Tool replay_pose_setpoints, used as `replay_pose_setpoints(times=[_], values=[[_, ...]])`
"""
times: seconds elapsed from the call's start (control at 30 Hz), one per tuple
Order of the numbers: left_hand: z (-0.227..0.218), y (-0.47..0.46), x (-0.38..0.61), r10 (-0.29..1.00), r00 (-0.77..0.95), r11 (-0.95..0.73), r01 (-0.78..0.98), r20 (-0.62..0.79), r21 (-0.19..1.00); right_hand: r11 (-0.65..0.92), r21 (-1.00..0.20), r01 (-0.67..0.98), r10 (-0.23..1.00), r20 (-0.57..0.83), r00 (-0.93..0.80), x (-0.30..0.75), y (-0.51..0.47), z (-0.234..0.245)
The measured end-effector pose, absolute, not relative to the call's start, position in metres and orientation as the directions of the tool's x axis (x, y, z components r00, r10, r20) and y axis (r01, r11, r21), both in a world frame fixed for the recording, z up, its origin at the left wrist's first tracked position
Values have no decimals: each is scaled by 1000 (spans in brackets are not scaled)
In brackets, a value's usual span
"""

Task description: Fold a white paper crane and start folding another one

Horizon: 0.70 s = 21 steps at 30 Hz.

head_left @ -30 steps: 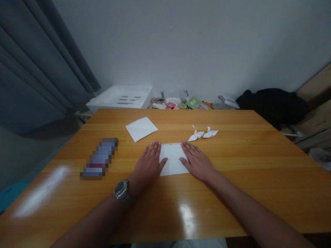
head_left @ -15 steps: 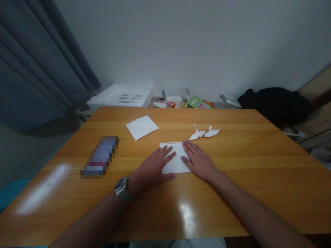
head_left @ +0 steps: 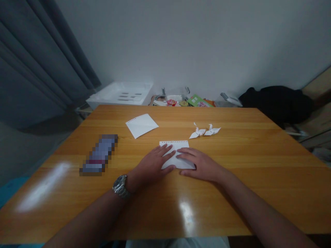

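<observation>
Perforated sheet (head_left: 178,163) lies on the bench (head_left: 219,220), just below frame center. Your left hand (head_left: 154,162) and right hand (head_left: 203,164) rest on it, fingers (head_left: 169,156) spread wide, thumbs at its near edge; paper birds (head_left: 198,133) lie right of center.

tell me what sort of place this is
Probably a room in a home, though the picture can't confirm it: a glossy brown wooden table faces a plain grey wall, with a long grey-blue fabric curtain on the left.
</observation>
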State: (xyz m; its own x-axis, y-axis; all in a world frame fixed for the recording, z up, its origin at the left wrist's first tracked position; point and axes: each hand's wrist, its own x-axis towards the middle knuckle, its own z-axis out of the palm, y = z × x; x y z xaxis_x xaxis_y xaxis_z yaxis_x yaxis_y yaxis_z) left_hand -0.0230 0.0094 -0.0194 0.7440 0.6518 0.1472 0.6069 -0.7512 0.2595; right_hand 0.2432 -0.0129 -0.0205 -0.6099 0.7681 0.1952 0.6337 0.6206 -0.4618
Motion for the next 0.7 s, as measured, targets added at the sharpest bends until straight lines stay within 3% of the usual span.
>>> replay_pose_setpoints(times=[0.3, 0.7], values=[[-6, 9, -25, 650, 753, -746, 610, 96, 267, 601, -550, 580, 771, 207, -602, 247, -13, -15], [-14, 17, -25, 642, 750, -756, 585, 159, 295, 556, -640, 530, 786, 199, -585, 251, -10, -15]])
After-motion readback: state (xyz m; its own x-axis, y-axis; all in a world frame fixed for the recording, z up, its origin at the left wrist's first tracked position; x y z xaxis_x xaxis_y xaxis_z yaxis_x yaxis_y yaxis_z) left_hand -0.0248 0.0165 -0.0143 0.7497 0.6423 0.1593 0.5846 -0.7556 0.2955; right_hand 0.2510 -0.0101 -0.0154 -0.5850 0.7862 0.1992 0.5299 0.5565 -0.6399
